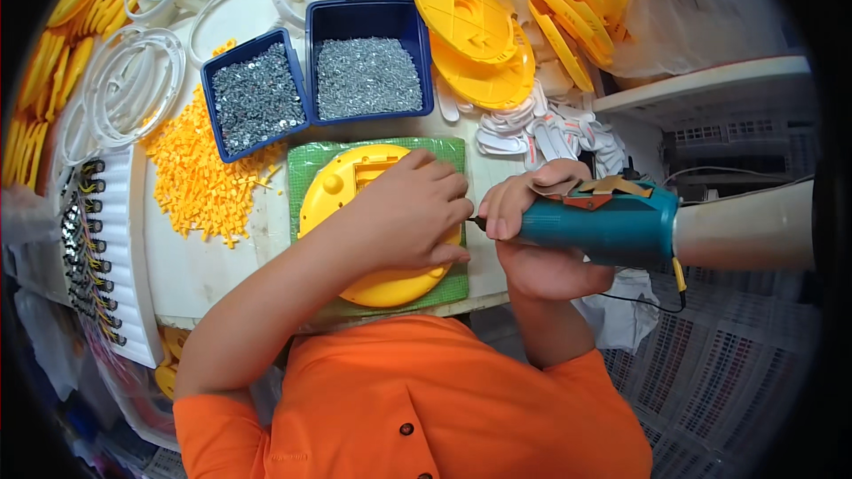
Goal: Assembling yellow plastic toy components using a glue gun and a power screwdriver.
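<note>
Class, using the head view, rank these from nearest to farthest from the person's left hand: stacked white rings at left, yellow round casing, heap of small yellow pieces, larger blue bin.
1. Yellow round casing: directly under the left hand.
2. Larger blue bin: just beyond the hand.
3. Heap of small yellow pieces: to the left.
4. Stacked white rings: farther, upper left.

White worktable; pale latticed crates at lower right.
</note>
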Motion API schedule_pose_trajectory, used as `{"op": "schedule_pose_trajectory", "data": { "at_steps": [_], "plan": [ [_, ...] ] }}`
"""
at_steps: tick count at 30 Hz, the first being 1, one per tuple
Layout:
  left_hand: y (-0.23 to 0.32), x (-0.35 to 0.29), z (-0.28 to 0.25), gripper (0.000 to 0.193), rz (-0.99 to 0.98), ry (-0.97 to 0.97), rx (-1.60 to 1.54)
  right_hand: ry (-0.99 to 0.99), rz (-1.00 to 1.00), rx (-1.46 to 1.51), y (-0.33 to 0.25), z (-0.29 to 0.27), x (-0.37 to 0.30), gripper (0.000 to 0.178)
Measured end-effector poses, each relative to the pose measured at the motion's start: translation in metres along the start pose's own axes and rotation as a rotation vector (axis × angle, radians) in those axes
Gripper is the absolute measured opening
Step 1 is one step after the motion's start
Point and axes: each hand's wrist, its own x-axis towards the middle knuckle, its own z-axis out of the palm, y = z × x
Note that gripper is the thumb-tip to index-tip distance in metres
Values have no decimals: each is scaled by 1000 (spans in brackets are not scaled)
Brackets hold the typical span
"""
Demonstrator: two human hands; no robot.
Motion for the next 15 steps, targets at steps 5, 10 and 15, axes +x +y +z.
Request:
{"op": "schedule_pose_trajectory", "data": {
  "at_steps": [5,10,15],
  "plan": [
    [4,2,1,52,30,-121,-19,89,-53,38,26,-7,-15,87],
    [8,3,1,53,10,-152,-34,-2,-68,25,27,-9,-15,88],
    [11,-1,0,55,1,-192,22,9,-72,8,28,-11,-18,87]
  ]
}}
